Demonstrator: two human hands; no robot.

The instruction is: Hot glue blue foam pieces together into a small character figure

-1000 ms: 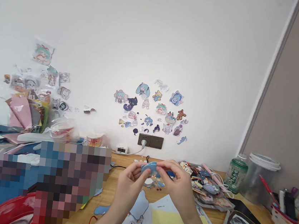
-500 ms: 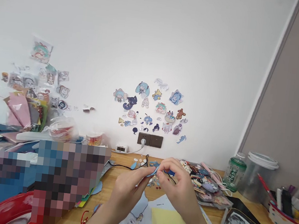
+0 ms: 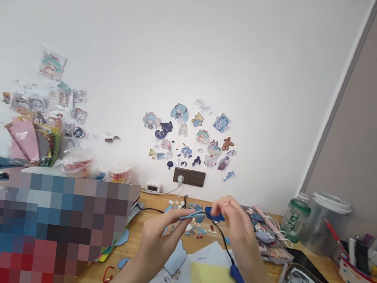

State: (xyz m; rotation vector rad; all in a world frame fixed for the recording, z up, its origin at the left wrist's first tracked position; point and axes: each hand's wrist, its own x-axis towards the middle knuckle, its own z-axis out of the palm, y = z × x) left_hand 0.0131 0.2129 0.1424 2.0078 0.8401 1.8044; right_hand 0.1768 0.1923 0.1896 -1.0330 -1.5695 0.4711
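A thin light-blue flat piece [image 3: 194,214] is pinched between the thumb and fingers of my left hand [image 3: 160,238], above the desk. To its right, apart from the piece, my right hand [image 3: 238,229] is raised with loosely bent fingers and nothing visible in them. Under my right forearm lies a blue corded tool [image 3: 237,276] with an orange part, partly hidden; its kind is unclear. Its black cord [image 3: 220,234] runs up behind my hands. Small blue, white and red scraps [image 3: 195,230] are scattered beyond. Printed sheets and a yellow paper [image 3: 208,280] lie below my hands.
At the right stand a green can [image 3: 295,219], a clear lidded tub [image 3: 325,225] and a pen holder [image 3: 362,277]. A pile of cartoon cutouts [image 3: 264,234] lies behind my right hand. Another person [image 3: 72,232], blurred out, is at the left. Stickers cover parts of the wall [image 3: 274,101].
My right hand has come off the light-blue piece and moved right and slightly up. My left hand still holds the piece. The blue corded tool is now more visible.
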